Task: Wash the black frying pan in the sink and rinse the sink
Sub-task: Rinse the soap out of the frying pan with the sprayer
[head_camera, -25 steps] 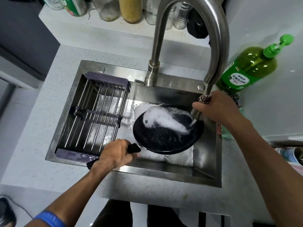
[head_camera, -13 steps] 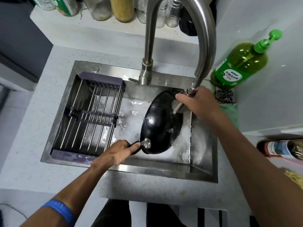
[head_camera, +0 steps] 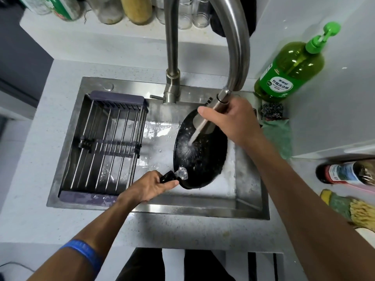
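The sink [head_camera: 251, 207] is set into a pale, speckled desk [head_camera: 30, 209]. At the near edge of the sink, the left hand [head_camera: 150, 187] grips the black handle [head_camera: 167, 176] of the frying pan [head_camera: 200, 155], with its fingers [head_camera: 170, 184] curled tight round it. The pan stands tilted up on its edge in the right half of the sink, with its round black side facing up and left. Water [head_camera: 192, 138] hits the middle of the pan and splashes out. The water comes from the spray head [head_camera: 209, 116] of the tap [head_camera: 172, 57]. The right hand [head_camera: 235, 122] holds that spray head just above the pan, fingers wrapped round it. A wire rack [head_camera: 105, 147] fills the left half of the sink. Right of the sink lie a dark scrubber [head_camera: 272, 111] and a green cloth [head_camera: 280, 136]. A green soap bottle [head_camera: 290, 65] stands at the far right corner of the sink.
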Demonstrator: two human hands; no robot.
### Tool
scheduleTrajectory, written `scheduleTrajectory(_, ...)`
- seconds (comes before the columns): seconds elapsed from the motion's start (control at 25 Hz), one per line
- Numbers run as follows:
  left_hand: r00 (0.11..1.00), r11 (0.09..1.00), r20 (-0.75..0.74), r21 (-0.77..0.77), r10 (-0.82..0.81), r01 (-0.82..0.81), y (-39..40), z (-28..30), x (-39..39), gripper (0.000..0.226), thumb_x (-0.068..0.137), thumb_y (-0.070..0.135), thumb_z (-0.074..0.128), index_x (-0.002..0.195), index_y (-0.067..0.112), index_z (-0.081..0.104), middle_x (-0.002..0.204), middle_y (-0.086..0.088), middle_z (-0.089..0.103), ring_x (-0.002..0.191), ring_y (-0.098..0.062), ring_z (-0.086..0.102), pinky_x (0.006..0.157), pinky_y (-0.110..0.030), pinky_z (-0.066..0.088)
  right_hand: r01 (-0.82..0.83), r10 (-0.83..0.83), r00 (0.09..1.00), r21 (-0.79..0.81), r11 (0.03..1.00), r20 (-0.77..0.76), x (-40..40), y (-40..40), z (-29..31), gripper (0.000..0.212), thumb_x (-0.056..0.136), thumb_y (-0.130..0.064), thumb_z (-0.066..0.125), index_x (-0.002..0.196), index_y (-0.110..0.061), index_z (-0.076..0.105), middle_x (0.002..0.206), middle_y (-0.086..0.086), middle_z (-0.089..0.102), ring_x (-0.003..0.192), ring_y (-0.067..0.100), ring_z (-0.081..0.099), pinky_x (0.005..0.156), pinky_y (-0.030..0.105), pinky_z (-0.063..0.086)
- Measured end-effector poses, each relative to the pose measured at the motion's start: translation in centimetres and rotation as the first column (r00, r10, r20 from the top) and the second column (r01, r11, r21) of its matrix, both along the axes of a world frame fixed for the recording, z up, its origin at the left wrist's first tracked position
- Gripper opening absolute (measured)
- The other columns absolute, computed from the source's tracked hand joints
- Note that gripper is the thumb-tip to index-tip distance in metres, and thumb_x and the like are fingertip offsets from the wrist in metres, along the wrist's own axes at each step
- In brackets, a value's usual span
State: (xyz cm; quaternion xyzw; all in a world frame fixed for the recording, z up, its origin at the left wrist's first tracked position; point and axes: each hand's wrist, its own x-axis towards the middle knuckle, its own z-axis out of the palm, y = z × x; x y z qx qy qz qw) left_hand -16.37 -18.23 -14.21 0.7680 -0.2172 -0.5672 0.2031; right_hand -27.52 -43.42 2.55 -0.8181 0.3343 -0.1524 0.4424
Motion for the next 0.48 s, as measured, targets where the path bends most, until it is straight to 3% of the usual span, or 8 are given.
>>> scheduleTrajectory(0.08, 1.0, 1.0, -0.004, -0.012, -0.006, 0.005, 0.3, -0.3, 0.1, 0.059, 0.057, 0.081, 0.071, 0.049, 0.026, 0.053, 0.051, -0.001, 0.038, 0.043, -0.017, 0.032, 0.043, -0.028, 0.027, 0.019, -0.021, 1.0, -0.063, 0.998, -0.018, -0.2, -0.8, 0.6, 0.039, 0.081, -0.044, 0.077, 0.058, -0.02, 0.057, 0.055, -0.008, 0.062, 0.05, 0.001, 0.058, 0.055, 0.014, 0.042)
scheduleTrajectory(0.16, 1.0, 0.999, -0.006, -0.032, -0.026, 0.026, 0.5, -0.3, 0.2, 0.059, 0.06, 0.08, 0.071, 0.05, 0.025, 0.052, 0.053, -0.003, 0.037, 0.047, -0.018, 0.033, 0.047, -0.031, 0.029, 0.036, -0.048, 0.994, -0.118, 0.992, -0.099, -1.1, -1.8, 0.8, 0.041, 0.081, -0.047, 0.077, 0.06, -0.018, 0.055, 0.058, -0.004, 0.062, 0.055, 0.01, 0.06, 0.058, 0.027, 0.047)
scheduleTrajectory(0.24, 0.999, 0.997, -0.031, -0.07, -0.037, 0.035, 0.6, 0.0, 0.2, 0.061, 0.063, 0.078, 0.071, 0.054, 0.02, 0.053, 0.06, -0.003, 0.041, 0.054, -0.018, 0.039, 0.052, -0.035, 0.038, 0.011, -0.026, 0.993, -0.125, 0.992, -0.116, -1.1, -1.8, 1.0, 0.041, 0.082, -0.046, 0.076, 0.061, -0.017, 0.056, 0.06, -0.003, 0.062, 0.056, 0.012, 0.06, 0.059, 0.031, 0.048)
scheduleTrajectory(0.32, 0.997, 0.995, -0.054, -0.087, -0.051, 0.047, 0.4, 0.8, 0.1, 0.061, 0.067, 0.073, 0.071, 0.064, 0.013, 0.063, 0.075, 0.006, 0.052, 0.069, -0.014, 0.051, 0.073, -0.037, 0.053, -0.014, 0.009, 0.998, -0.081, 0.997, -0.068, -0.6, -1.1, 0.9, 0.038, 0.083, -0.041, 0.076, 0.063, -0.012, 0.061, 0.062, 0.001, 0.066, 0.058, 0.012, 0.063, 0.06, 0.033, 0.052)
scheduleTrajectory(0.36, 0.996, 0.993, -0.014, -0.081, -0.086, 0.084, 0.3, 1.5, -0.1, 0.054, 0.069, 0.071, 0.071, 0.07, 0.017, 0.066, 0.078, 0.01, 0.056, 0.072, -0.011, 0.054, 0.077, -0.035, 0.054, -0.008, 0.005, 0.998, -0.054, 0.998, -0.064, -0.4, -1.0, 0.9, 0.037, 0.084, -0.04, 0.076, 0.066, -0.01, 0.063, 0.064, 0.003, 0.068, 0.06, 0.013, 0.065, 0.062, 0.035, 0.054)
scheduleTrajectory(0.48, 0.907, 0.972, 0.361, -0.009, -0.216, 0.235, 0.4, 3.6, -1.0, 0.038, 0.075, 0.061, 0.072, 0.075, 0.025, 0.06, 0.069, 0.006, 0.062, 0.062, -0.014, 0.059, 0.06, -0.03, 0.051, 0.034, -0.045, 0.987, -0.075, 0.997, -0.153, -1.1, -1.4, 1.2, 0.033, 0.083, -0.044, 0.074, 0.068, -0.018, 0.06, 0.065, -0.003, 0.065, 0.058, 0.002, 0.061, 0.058, 0.029, 0.049)
